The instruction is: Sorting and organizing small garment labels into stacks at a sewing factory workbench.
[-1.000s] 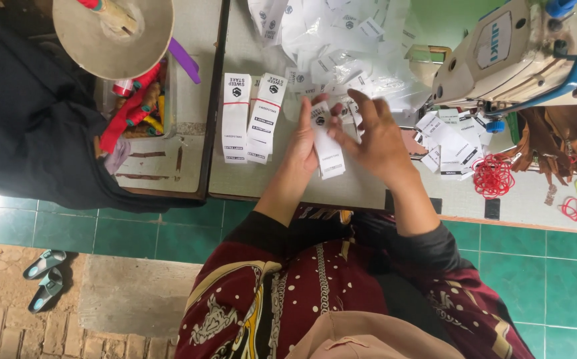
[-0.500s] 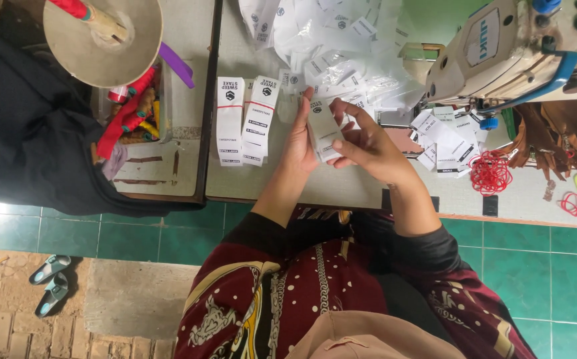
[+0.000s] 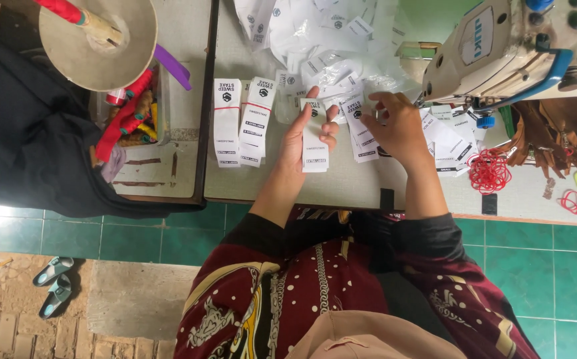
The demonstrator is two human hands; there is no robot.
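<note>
Left grip pinches a white label strip at frame centre; right grip, fingers loosely spread, touches loose labels on the bench.

I sit at a pale worktable with a dark edge strip, and to my left stands a second, lower table, its top scuffed and stained. Under me the floor is green tile, giving way to worn brick paving and a grey concrete slab at the lower left. A pair of pale green sandals lies on the brick. The light is soft, even daylight, without hard shadows.
</note>
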